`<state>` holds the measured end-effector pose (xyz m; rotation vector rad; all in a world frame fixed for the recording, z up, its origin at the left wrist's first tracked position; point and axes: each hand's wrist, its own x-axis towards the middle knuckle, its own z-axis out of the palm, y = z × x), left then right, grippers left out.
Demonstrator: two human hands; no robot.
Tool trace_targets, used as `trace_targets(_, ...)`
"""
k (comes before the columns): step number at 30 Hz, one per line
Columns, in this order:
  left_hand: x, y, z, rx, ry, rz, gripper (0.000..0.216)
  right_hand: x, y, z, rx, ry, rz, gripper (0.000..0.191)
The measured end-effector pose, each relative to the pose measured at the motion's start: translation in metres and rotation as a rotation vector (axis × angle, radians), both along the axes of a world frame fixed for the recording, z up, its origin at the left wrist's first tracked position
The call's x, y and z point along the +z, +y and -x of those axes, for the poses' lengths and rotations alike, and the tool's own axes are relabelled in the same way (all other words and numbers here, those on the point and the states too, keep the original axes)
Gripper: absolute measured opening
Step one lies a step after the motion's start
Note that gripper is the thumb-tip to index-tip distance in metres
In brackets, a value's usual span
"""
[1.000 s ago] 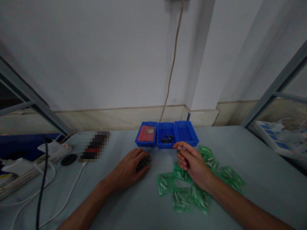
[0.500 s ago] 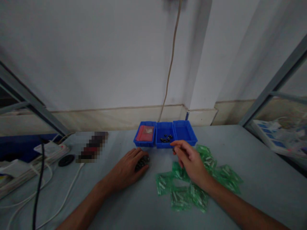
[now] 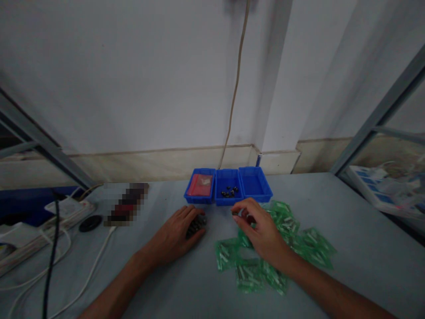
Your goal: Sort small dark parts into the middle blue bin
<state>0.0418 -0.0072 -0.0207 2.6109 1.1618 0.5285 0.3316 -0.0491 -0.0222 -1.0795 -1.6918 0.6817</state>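
My left hand (image 3: 181, 228) rests on the table, its fingers curled round a heap of small dark metal parts (image 3: 195, 225). My right hand (image 3: 257, 223) hovers just in front of the blue trays, thumb and forefinger pinched on a small dark metal part (image 3: 235, 213), mostly hidden by the fingertips. Several similar small parts (image 3: 229, 192) lie in the middle blue tray (image 3: 227, 174). Beneath and around my right forearm are several green plastic bags (image 3: 250, 274) with slim metallic pieces inside.
The left blue tray (image 3: 187, 197) holds a red-edged zip bag (image 3: 200, 185); a third blue tray (image 3: 255, 184) adjoins on the right. Power strips and white cables (image 3: 96, 266) run along the left side, near a black ring (image 3: 90, 223). A wall stands behind.
My right hand has moved slightly left and down, away from the middle tray, with its fingertips still pinched. My left hand stays round the heap.
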Motion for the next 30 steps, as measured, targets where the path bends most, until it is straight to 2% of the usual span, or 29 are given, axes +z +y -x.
trace_targets(4, 0.000, 0.000, 0.000, -0.001, 0.005, -0.008, 0.029, -0.002, 0.006, -0.003, -0.088, 0.063, 0.081, 0.010)
trace_targets(11, 0.002, -0.001, 0.000, -0.010, 0.010, -0.011, 0.021, 0.001, 0.024, -0.009, -0.165, -0.218, -0.178, 0.017)
trace_targets(14, 0.002, -0.001, 0.000, -0.010, -0.001, -0.013, 0.020, -0.007, 0.030, -0.008, -0.199, -0.338, -0.209, 0.024)
trace_targets(18, 0.003, -0.001, 0.000, -0.011, -0.007, 0.001, 0.020, -0.018, 0.027, -0.003, -0.216, -0.498, -0.232, 0.043)
trace_targets(20, 0.003, -0.002, 0.000, -0.012, -0.005, 0.005, 0.021, -0.018, 0.021, 0.001, -0.167, -0.541, -0.263, 0.045)
trace_targets(23, 0.003, -0.002, 0.001, -0.011, -0.003, 0.000, 0.020, -0.012, 0.012, 0.009, 0.037, -0.643, -0.287, 0.042)
trace_targets(26, 0.002, -0.001, 0.001, -0.017, 0.000, -0.013, 0.019, -0.006, 0.007, 0.019, 0.178, -0.781, -0.263, 0.044)
trace_targets(30, 0.001, -0.001, 0.001, -0.025, -0.018, -0.030, 0.017, -0.004, 0.005, 0.027, 0.251, -0.877, -0.276, 0.051)
